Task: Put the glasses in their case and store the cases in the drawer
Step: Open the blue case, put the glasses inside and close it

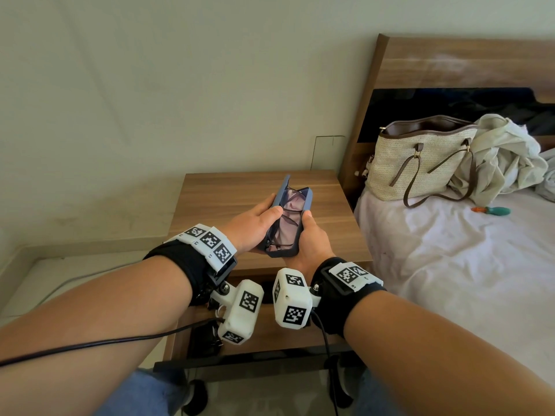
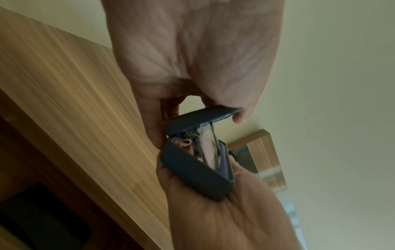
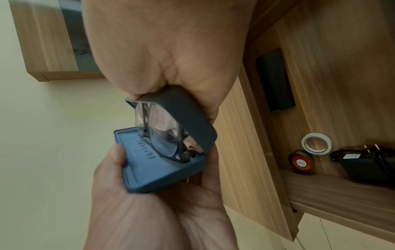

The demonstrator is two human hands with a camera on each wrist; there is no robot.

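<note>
1. While both hands grip it above the desk [image 1: 228,193], the blue case [image 1: 295,232] gapes half-open, glasses [image 1: 285,214] and pink cloth [image 1: 288,232] inside.
2. Left hand [image 1: 255,226] fingers curl round the lid; right hand [image 1: 312,244] fingers curl round the base.
3. Open drawer [image 3: 333,186] below; bed [image 1: 450,265] right.

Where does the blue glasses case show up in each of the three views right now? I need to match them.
Head: blue glasses case at centre, open, held over the nightstand top by both hands.
Left wrist: case at centre, lid above it.
Right wrist: centre, lid's blue inside below.
Shared landmark: the glasses inside the case, seen in all three.
</note>
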